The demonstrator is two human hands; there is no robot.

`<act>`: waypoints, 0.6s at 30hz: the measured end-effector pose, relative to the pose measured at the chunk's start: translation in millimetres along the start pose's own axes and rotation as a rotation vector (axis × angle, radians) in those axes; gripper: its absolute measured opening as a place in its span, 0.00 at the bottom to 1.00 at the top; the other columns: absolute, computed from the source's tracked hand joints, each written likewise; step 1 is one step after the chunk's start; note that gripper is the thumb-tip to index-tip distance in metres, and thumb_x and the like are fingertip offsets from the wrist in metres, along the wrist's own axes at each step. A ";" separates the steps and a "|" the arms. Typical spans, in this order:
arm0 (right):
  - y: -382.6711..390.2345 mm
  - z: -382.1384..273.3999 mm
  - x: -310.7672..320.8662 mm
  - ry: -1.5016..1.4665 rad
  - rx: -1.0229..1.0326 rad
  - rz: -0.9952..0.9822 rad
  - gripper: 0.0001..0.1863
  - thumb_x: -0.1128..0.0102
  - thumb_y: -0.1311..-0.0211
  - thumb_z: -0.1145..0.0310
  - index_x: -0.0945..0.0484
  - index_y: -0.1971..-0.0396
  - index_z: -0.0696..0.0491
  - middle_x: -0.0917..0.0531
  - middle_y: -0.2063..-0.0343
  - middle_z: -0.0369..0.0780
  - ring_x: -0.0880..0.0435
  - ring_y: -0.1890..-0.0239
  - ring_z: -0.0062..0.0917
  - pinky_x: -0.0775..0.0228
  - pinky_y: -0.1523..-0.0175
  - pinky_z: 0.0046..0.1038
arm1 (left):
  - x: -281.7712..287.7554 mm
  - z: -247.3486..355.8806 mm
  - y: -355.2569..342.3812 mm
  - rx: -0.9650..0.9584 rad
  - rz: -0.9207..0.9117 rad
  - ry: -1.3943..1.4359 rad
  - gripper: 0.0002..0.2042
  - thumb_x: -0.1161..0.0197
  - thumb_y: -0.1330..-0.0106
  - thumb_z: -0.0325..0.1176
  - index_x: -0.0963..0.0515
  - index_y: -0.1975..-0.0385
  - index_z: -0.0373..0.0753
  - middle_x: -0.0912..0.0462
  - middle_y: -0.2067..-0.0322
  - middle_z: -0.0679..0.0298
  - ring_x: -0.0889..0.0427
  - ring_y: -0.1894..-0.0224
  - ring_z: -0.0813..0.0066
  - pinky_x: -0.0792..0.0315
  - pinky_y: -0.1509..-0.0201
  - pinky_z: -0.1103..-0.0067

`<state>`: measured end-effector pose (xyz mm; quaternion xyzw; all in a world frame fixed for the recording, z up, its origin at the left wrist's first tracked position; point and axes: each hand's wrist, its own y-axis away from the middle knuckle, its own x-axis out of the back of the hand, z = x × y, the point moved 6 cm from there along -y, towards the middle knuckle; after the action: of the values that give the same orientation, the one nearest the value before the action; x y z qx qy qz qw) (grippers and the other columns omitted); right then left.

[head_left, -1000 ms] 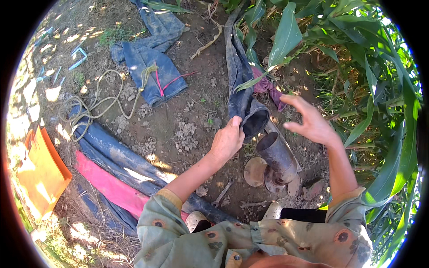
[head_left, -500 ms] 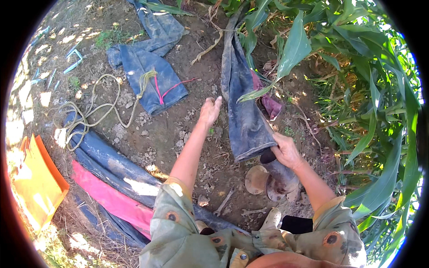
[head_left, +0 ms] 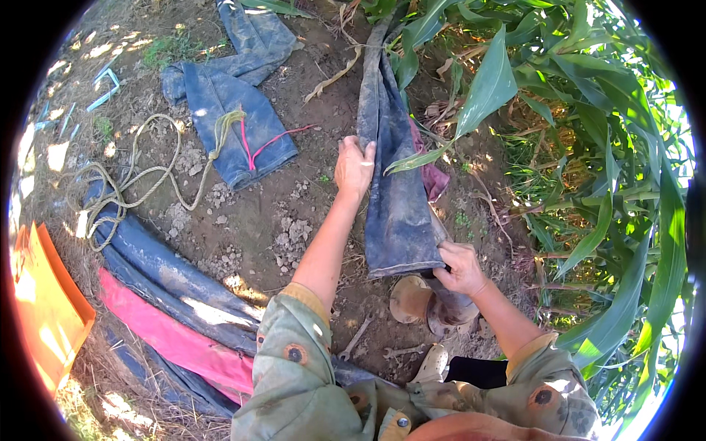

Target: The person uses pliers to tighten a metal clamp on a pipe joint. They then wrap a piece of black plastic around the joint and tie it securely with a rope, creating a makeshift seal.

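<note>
My left hand (head_left: 353, 165) is closed at the left edge of a long, dark blue-grey fabric hose (head_left: 397, 228), partway up it. Lower down, my right hand (head_left: 454, 266) grips the corner of the hose's flattened open end. Just below that end, a rusty flanged metal pipe (head_left: 446, 312) is partly hidden by the hose and my right hand, with a round flange (head_left: 407, 298) beside it. A purple-pink cloth (head_left: 433, 178) shows behind the hose.
Two wrenches (head_left: 357, 336) (head_left: 403, 350) lie by my shoe (head_left: 431, 366). Folded blue hoses (head_left: 169, 257), a pink strip (head_left: 169, 323), coiled rope (head_left: 110, 191), an orange sheet (head_left: 45, 309) and a blue hose piece (head_left: 235, 110) lie leftward. Corn plants (head_left: 610, 184) crowd the right.
The hose end has been laid flatter over the pipe. My right hand took hold of it; my left hand left the end and has closed on the hose higher up.
</note>
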<state>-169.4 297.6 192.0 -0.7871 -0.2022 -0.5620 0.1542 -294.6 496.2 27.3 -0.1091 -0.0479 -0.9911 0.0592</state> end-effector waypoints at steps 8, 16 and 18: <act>-17.6 -6.8 -3.2 0.062 -0.011 -0.045 0.13 0.36 0.61 0.68 0.31 0.78 0.55 0.29 0.78 0.41 0.25 0.74 0.38 0.33 0.69 0.36 | -12.9 -3.4 -29.2 -0.072 -0.131 -0.045 0.12 0.44 0.40 0.37 0.24 0.68 0.32 0.19 0.66 0.44 0.20 0.61 0.47 0.27 0.55 0.64; -60.9 2.9 -52.3 -0.133 -0.021 -0.536 0.18 0.43 0.42 0.62 0.25 0.50 0.47 0.21 0.57 0.40 0.23 0.54 0.37 0.33 0.47 0.37 | 105.8 -144.0 -70.6 -0.034 0.113 -0.197 0.10 0.47 0.36 0.34 0.25 0.67 0.33 0.20 0.70 0.43 0.20 0.59 0.47 0.29 0.54 0.64; -55.4 0.0 -36.7 0.031 -0.015 -0.417 0.18 0.43 0.42 0.63 0.24 0.51 0.47 0.21 0.59 0.39 0.23 0.54 0.36 0.33 0.48 0.36 | 93.6 -149.0 -49.1 -0.009 -0.030 -0.153 0.11 0.47 0.35 0.36 0.25 0.65 0.33 0.20 0.67 0.43 0.21 0.57 0.49 0.29 0.52 0.66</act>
<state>-207.1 340.5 158.1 -0.7207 -0.3541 -0.5951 0.0320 -423.0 518.6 -100.7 -0.1842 -0.0492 -0.9808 0.0398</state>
